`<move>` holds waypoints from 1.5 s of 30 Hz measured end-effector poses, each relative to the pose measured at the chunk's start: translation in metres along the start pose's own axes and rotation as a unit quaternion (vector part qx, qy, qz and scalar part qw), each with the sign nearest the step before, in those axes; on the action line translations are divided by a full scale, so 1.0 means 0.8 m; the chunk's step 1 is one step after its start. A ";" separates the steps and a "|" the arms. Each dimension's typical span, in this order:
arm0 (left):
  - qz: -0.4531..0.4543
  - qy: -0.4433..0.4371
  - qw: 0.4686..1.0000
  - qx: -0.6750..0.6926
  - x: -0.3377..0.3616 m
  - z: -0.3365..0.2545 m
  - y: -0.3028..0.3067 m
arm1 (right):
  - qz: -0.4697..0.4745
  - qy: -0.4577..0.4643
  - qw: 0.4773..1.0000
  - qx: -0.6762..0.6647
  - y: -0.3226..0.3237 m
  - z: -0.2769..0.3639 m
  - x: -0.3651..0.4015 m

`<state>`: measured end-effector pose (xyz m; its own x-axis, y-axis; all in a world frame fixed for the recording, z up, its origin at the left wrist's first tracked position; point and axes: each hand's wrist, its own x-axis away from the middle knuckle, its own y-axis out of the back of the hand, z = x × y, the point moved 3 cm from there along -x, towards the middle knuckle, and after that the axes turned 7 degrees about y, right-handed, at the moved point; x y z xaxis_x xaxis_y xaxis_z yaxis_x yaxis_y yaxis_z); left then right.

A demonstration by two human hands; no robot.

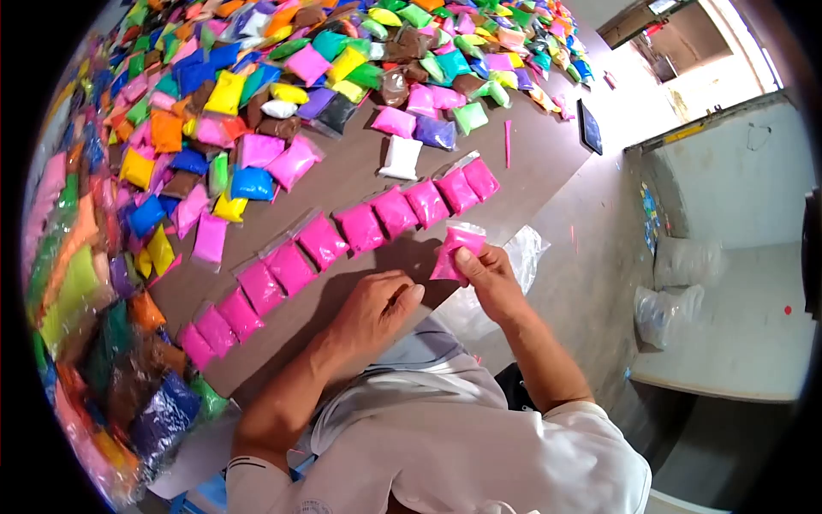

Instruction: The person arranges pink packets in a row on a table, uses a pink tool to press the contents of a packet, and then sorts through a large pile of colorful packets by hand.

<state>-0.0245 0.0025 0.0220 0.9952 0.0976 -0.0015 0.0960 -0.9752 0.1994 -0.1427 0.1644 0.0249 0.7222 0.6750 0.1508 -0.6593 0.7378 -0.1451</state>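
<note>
Resting at lower centre, left hand [377, 310]: fingers loosely curled, nothing held. One pink packet [455, 244] pinched shut in right hand [490, 278], thumb across lower edge, rest above fingertips. Beyond, row of eleven pink packets [360, 227] laid on table [531, 184]; mixed-colour heap [257, 77] at upper left.

Right hand [490, 276] fingers covering lower edge of pink packet [455, 247]. Left hand [377, 307] curling knuckles-up, palm facing away; grip unreadable. Clear bag [524, 250] lying half behind right hand. Packet pile [257, 94] running off frame at top and left, left-edge bags [77, 283] blurring into smear. Dark flat item [589, 127] beyond pile being too small to identify.
</note>
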 end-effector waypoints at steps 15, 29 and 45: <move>0.025 0.011 1.000 -0.006 0.000 0.014 -0.003 | 0.019 -0.012 1.000 -0.011 -0.039 -0.014 0.017; -0.014 -0.060 0.996 -0.062 -0.001 0.025 -0.011 | -0.109 0.118 0.973 0.168 0.065 0.040 -0.029; -0.020 -0.036 0.997 -0.062 -0.002 0.019 -0.005 | 0.006 0.070 0.930 0.361 0.171 0.041 -0.166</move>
<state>-0.0262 0.0034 0.0060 0.9897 0.1174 -0.0822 0.1377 -0.9383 0.3174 -0.3356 0.1760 0.0170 0.7011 0.7128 0.0171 -0.5993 0.5762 0.5558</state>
